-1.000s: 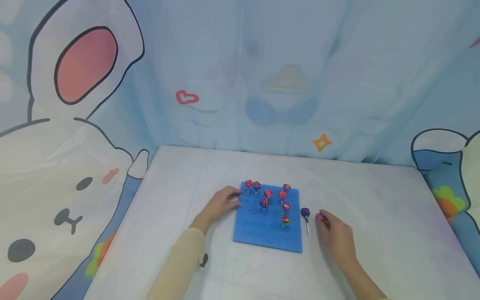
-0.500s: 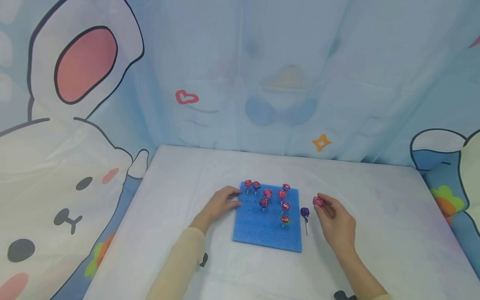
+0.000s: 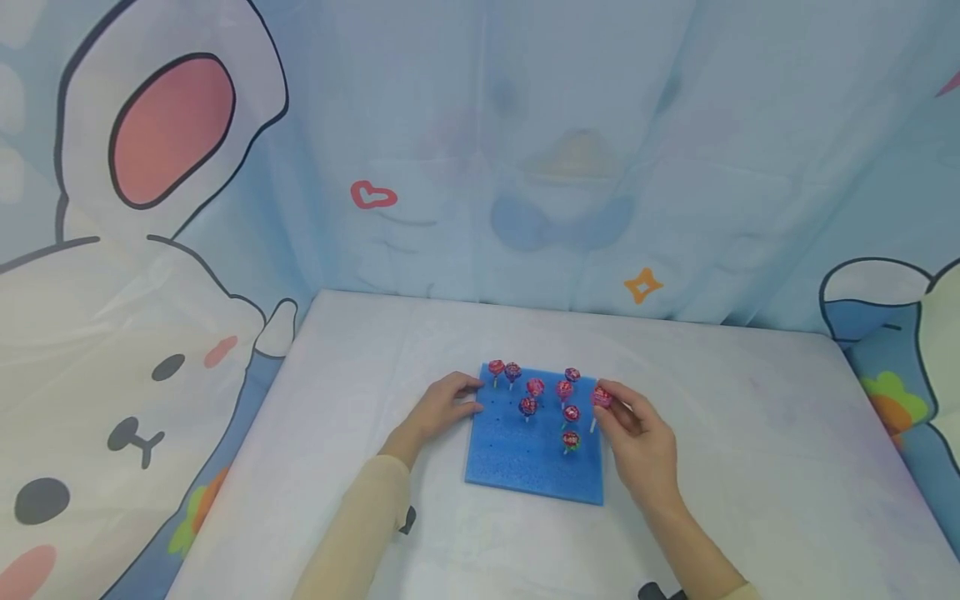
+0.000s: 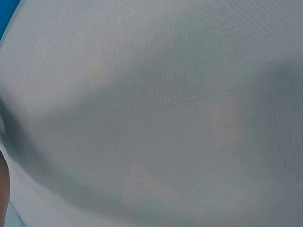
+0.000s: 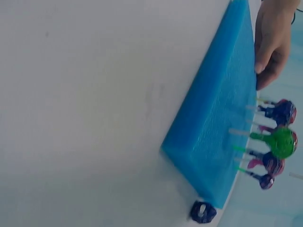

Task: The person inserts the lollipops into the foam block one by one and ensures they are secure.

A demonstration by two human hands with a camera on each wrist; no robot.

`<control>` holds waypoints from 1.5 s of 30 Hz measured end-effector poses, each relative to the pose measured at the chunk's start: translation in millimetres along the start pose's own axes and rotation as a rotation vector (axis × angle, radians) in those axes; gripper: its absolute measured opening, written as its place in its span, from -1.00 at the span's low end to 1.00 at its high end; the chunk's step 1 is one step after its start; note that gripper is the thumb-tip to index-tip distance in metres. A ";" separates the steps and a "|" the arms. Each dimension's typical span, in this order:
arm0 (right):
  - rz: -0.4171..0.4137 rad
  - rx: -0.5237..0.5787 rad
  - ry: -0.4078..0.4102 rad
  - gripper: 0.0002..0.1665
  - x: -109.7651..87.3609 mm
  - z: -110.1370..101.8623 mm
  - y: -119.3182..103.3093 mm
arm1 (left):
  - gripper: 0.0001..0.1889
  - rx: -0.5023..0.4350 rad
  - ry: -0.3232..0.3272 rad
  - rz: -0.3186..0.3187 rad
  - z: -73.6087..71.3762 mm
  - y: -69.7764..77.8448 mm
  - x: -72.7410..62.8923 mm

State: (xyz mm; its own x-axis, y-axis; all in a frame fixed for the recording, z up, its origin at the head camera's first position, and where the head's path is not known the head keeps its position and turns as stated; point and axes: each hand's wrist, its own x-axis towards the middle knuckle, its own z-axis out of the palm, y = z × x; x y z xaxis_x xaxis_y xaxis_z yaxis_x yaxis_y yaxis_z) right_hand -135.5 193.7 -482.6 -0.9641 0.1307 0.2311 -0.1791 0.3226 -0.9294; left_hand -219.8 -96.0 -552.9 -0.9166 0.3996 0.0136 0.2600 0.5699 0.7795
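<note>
My right hand [image 3: 640, 437] pinches a pink-wrapped lollipop [image 3: 602, 397] by its head, its white stick pointing down over the right edge of a blue foam board [image 3: 517, 467]. Several lollipops stand upright in the board, among them a red one [image 3: 496, 367] at the far left and a red-and-green one [image 3: 571, 440] nearer the front. With thumb and fingertips my left hand [image 3: 438, 408] rests against the board's left edge. A dark purple lollipop [image 5: 202, 212] lies on the table beside the board in the right wrist view; the hand hides it in the head view.
A white cloth [image 3: 780, 467] covers the table. Pale blue printed curtains [image 3: 480, 150] hang behind it and at both sides. Small holes dot the foam between the standing lollipops. Mostly tablecloth [image 4: 151, 113] fills the left wrist view.
My right hand has lifted the pink lollipop from the table right of the board and carried it left to the board's right edge, covering the purple lollipop. My left hand has stayed put.
</note>
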 end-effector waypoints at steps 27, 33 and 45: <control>0.150 0.328 -0.235 -0.55 -18.0 66.0 -4.7 | -0.58 0.010 0.001 -0.036 1.1 1.3 0.2; 0.204 0.348 -0.249 -0.54 -18.7 73.9 3.5 | -0.57 0.011 -0.001 -0.037 1.0 -0.4 0.6; 0.205 0.378 -0.267 -0.58 -17.4 91.8 22.5 | -0.59 0.003 0.007 -0.004 1.7 -4.5 2.6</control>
State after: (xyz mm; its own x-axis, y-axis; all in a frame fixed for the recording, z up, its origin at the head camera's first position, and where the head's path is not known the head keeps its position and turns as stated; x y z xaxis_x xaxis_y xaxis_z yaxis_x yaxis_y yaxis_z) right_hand -140.7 112.6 -534.0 -0.9945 -0.1046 -0.0028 0.0083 -0.0529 -0.9986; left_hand -222.8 -96.3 -557.4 -0.9199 0.3920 0.0146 0.2568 0.5737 0.7778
